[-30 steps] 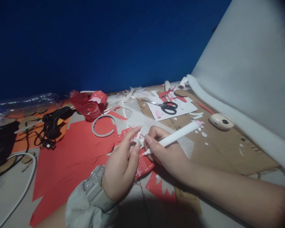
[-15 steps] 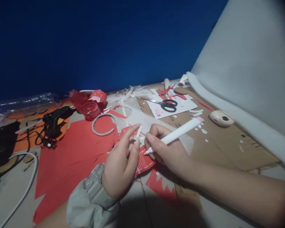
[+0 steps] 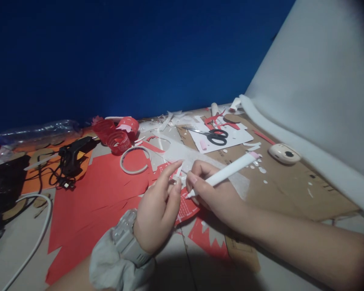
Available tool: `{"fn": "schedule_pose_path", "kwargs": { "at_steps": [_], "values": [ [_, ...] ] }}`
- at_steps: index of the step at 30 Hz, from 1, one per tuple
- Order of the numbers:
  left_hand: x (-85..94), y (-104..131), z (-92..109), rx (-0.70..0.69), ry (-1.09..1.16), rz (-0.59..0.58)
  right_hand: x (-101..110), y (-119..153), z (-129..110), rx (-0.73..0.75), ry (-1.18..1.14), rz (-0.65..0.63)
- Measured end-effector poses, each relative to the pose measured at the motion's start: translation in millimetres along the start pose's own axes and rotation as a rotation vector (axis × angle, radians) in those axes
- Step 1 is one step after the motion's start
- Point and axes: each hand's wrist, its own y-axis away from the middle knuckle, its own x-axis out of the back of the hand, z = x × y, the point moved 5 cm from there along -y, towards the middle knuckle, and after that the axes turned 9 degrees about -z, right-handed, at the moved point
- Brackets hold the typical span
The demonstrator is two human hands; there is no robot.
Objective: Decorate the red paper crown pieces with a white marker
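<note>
My right hand [image 3: 214, 188] is closed round a white marker [image 3: 232, 169] with a pink end. Its pink nib points down at a red paper piece [image 3: 186, 206] that carries white printed-looking lines. On the left side of that paper, my left hand [image 3: 157, 206] grips it, thumb and index finger near its upper edge; the other fingers are mostly hidden. A small white strip shows by the left fingertips. Under the hands lies a red paper offcut [image 3: 208, 238] with a zigzag edge.
Large red paper sheets [image 3: 100, 190] lie left with a tape ring [image 3: 135, 160] on them. A black glue gun [image 3: 75, 155] and cables sit farther left. Black-handled scissors [image 3: 216, 136] rest on white paper. A cream rounded device [image 3: 284, 153] lies on cardboard [image 3: 303, 194] at right.
The view has shifted slightly, so everything sits a little farther right and lower. Both hands keep nearly the same pose, the marker nib still at the red paper.
</note>
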Motion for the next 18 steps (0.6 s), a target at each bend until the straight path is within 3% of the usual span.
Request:
{"fn": "schedule_pose_path", "kwargs": {
  "at_steps": [9, 18],
  "values": [
    [-0.9, 0.0, -0.6, -0.004, 0.008, -0.010, -0.6, 0.2, -5.8, 0.027, 0.083, -0.011],
    [0.4, -1.2, 0.5, -0.028, 0.008, 0.002, -1.2, 0.4, -1.2, 0.027, -0.039, -0.036]
  ]
}}
